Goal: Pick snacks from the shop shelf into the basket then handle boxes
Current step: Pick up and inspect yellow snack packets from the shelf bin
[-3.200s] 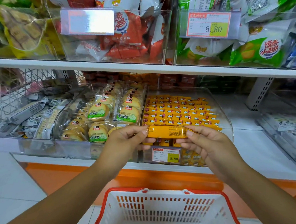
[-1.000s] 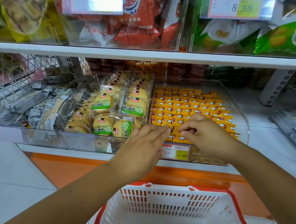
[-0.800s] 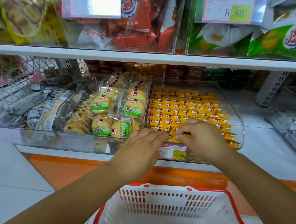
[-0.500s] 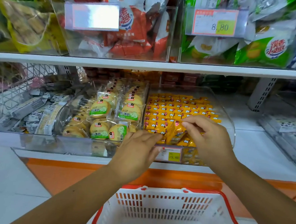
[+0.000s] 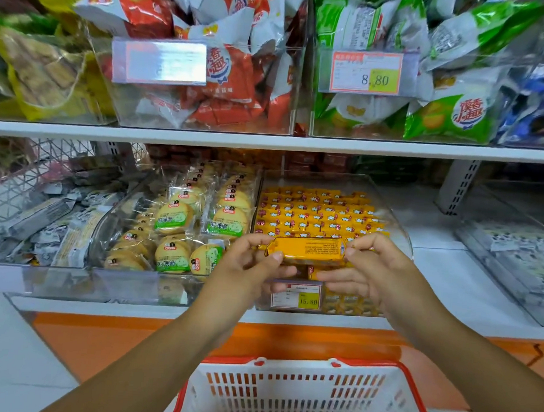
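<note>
The left hand (image 5: pixel 244 268) and right hand (image 5: pixel 375 269) each have fingers clamped on one end of the yellow snack packet (image 5: pixel 306 250), held above the shelf's (image 5: pixel 289 318) front edge. It is best carried level, back over the basket (image 5: pixel 229 360) below, then lowered in before either hand lets go.

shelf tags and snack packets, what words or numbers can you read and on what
"8.80": upper price tag, in front of the green packets.
"15.80": lower price tag, below the yellow bars.
Small print on the held yellow bar, the green packets' logo and the glared upper-left tag: too blurred to read.
</note>
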The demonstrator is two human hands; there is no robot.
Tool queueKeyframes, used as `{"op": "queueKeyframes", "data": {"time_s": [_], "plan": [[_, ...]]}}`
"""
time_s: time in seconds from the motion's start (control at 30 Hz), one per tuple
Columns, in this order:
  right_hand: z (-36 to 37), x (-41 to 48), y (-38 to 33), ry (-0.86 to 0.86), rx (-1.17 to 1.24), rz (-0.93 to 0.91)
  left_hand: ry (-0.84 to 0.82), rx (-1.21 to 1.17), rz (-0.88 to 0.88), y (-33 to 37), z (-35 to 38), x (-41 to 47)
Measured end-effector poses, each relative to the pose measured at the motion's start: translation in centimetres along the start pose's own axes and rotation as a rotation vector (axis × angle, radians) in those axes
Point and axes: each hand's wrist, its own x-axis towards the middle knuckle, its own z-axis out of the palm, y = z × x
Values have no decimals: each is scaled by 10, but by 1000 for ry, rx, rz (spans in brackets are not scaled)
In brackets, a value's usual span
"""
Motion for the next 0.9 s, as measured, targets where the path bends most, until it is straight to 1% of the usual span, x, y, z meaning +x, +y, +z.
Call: {"op": "queueKeyframes", "data": {"time_s": [0.17, 0.33, 0.57, 0.7, 0.8, 0.9], "plan": [[1, 1, 0, -44, 29, 11, 18, -5, -10, 0, -7, 3], [-5, 5, 2, -115, 144, 48, -40, -44, -9, 4, -16, 5], [-10, 5, 5, -99, 198, 75, -105, -25, 2, 6, -17, 5], [-13, 6, 1, -117, 324, 122, -142, -43, -2, 5, -19, 5], [-13, 3, 2, -157, 237, 83, -157, -51, -17, 5, -22, 4], [-12, 2, 4, -101, 120, 46, -165, -81, -29, 5, -23, 4]]}}
